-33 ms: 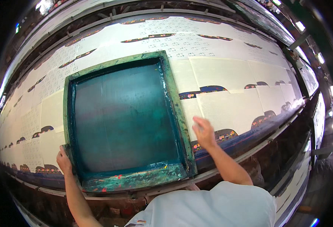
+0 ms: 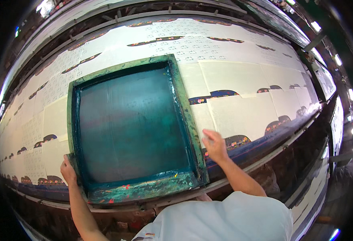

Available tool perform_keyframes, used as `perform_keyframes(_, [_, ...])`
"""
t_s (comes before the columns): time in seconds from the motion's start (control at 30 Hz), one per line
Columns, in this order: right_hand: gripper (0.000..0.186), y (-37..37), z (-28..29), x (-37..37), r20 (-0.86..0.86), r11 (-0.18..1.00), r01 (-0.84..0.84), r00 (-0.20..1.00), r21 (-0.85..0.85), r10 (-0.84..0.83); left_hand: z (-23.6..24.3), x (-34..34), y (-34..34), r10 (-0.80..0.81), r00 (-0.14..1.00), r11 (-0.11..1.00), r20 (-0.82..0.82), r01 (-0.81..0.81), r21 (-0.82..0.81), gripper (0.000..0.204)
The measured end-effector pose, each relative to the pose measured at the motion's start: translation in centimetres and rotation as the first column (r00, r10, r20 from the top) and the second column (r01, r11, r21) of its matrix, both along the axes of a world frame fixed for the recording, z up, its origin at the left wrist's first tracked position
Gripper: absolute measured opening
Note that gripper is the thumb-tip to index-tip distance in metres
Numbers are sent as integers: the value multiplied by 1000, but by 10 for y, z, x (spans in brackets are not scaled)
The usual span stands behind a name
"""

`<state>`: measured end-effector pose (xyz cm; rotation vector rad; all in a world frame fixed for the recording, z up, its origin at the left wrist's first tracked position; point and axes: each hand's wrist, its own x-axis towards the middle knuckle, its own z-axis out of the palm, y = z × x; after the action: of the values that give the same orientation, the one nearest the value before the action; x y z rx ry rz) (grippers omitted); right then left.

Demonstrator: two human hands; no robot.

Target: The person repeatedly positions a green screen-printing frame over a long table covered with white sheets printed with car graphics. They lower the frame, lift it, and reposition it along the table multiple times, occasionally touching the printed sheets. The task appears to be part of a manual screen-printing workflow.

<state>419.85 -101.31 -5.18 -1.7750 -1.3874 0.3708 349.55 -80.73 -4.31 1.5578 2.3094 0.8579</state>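
A large screen-printing frame (image 2: pixel 129 191), with worn green wood and a dark teal mesh (image 2: pixel 132 124), lies on the long printing table. My left hand (image 2: pixel 68 170) grips the frame's left side near its lower corner, thumb toward the top. To the right of the frame, my right hand (image 2: pixel 215 146) hovers over pale sheets, apart from the wood. Its fingers are loosely bent with a gap between them, and nothing shows in them. Just beside that hand is a dark floral printed patch (image 2: pixel 237 141). The frame hides whatever lies beneath it.
Overlapping cream sheets (image 2: pixel 242 114) cover the table, several bearing dark curved floral bands and small grey motifs. A rail (image 2: pixel 264 162) runs along the table's near edge. Further long tables (image 2: pixel 280 24) stand beyond and to the right, with bright lamps.
My right hand has dropped slightly toward me beside the frame. My left hand and the frame stay in place.
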Motion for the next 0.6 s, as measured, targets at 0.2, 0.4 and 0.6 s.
perform_keyframes(0.2, [69, -40, 41, -71, 143, 986, 83, 988, -143, -63, -4, 5, 15, -35, 952, 998, 303, 47, -33, 79])
perform_keyframes(0.4, [83, -27, 36, -88, 253, 940, 242, 951, -241, -180, 10, 15, 11, -19, 857, 997, 516, 54, -53, 77])
perform_keyframes(0.6, [75, -25, 37, -86, 188, 930, 281, 952, -239, -240, 10, 16, 12, -23, 841, 995, 540, 71, -69, 75])
